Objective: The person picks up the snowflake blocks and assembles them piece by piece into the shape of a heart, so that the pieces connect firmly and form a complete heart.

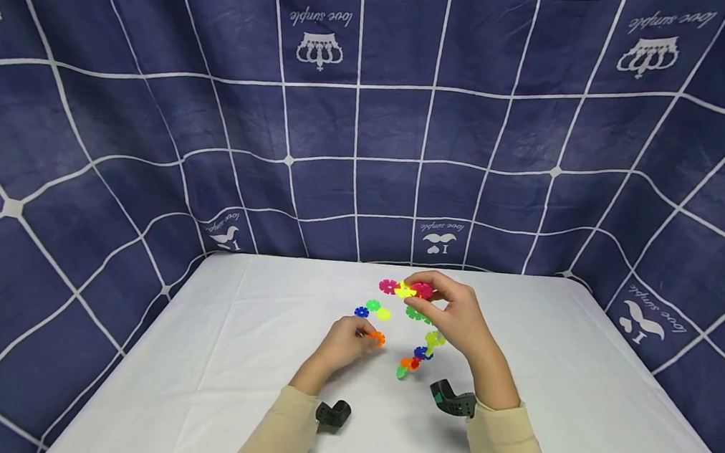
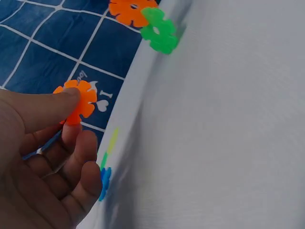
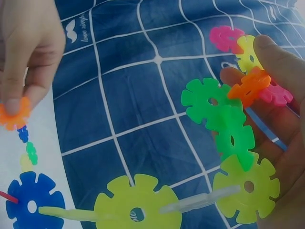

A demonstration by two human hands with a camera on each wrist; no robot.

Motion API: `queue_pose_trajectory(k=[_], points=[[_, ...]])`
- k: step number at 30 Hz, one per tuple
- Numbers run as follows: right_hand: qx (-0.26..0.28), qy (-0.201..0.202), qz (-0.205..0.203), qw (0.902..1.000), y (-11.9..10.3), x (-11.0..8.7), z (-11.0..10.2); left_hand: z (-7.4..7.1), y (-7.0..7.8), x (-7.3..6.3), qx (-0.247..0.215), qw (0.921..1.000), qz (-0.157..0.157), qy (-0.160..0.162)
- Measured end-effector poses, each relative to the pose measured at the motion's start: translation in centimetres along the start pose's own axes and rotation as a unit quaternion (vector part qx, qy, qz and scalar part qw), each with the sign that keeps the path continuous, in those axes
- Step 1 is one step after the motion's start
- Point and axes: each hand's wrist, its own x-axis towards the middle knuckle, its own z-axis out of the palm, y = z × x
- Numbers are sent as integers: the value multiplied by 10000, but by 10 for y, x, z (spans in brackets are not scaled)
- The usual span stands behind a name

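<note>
My left hand [image 1: 340, 345] pinches a single orange snowflake disc [image 2: 86, 102] between thumb and fingers, low over the table. In my right hand [image 1: 458, 317], raised to the right of it, a chain of interlocked snowflake discs is held near a yellow disc [image 3: 248, 56] with pink discs on either side. The chain runs from an orange disc [image 3: 252, 87] through green discs [image 3: 205, 101] and yellow-green discs [image 3: 248, 188] to a blue disc [image 3: 34, 205]. Its lower end has another orange disc [image 1: 406, 363] and a green disc [image 1: 401, 373].
A blue disc [image 1: 361, 312], a green disc [image 1: 373, 305] and a yellow disc [image 1: 383, 315] sit together on the white-covered table [image 1: 230, 330], just beyond my left hand. A blue checked curtain [image 1: 397, 129] stands behind the table and at both sides.
</note>
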Motion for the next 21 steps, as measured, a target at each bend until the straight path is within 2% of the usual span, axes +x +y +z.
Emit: queue_pose_trajectory(k=[5,9,13,17,21], points=[[-9,2,21,10000,1,0,0,-8,11,0,-459,9989,71,9],[9,-4,-47,10000,2,0,1,-20,23,-2,-905,9956,245,-18],[-17,-31,-46,10000,3,1,2,-31,35,-5,-1219,9913,446,224],[-36,-60,-34,10000,3,1,2,-41,47,-8,-1741,9813,595,562],[-63,-80,-40,9999,4,1,2,-47,59,-12,-2231,9701,633,711]])
